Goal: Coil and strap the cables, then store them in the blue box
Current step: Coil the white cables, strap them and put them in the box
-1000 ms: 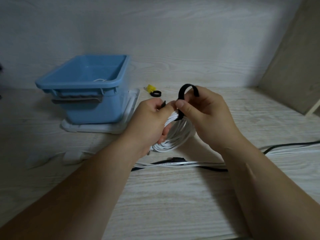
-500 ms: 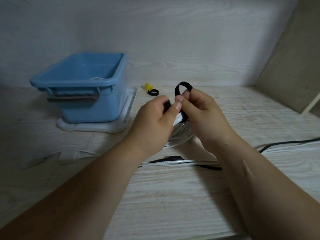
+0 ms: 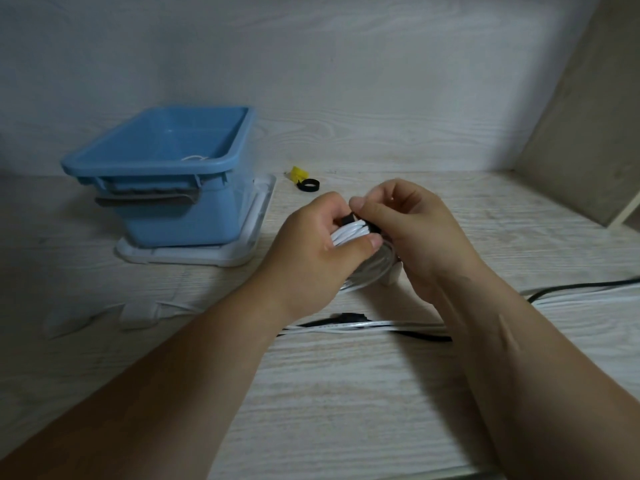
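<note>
A coiled white cable (image 3: 351,233) is held above the table between both hands. My left hand (image 3: 311,251) grips the coil from the left, thumb across its strands. My right hand (image 3: 412,230) pinches a black strap (image 3: 347,220) that lies wrapped tight over the top of the coil. The lower loops of the coil (image 3: 374,271) hang below my hands. The blue box (image 3: 166,174) stands at the back left on a white lid (image 3: 194,254); a bit of white cable (image 3: 195,157) shows inside it.
Loose white and black cables (image 3: 363,325) run across the table under my wrists and off to the right (image 3: 581,289). A yellow strap (image 3: 298,173) and a black strap ring (image 3: 309,185) lie behind my hands. A white plug (image 3: 138,311) lies at the left. A wooden side panel (image 3: 588,133) bounds the right.
The black strap stood up as an open loop above the coil; now it is pulled down flat around the coil. Both hands have closed in on it.
</note>
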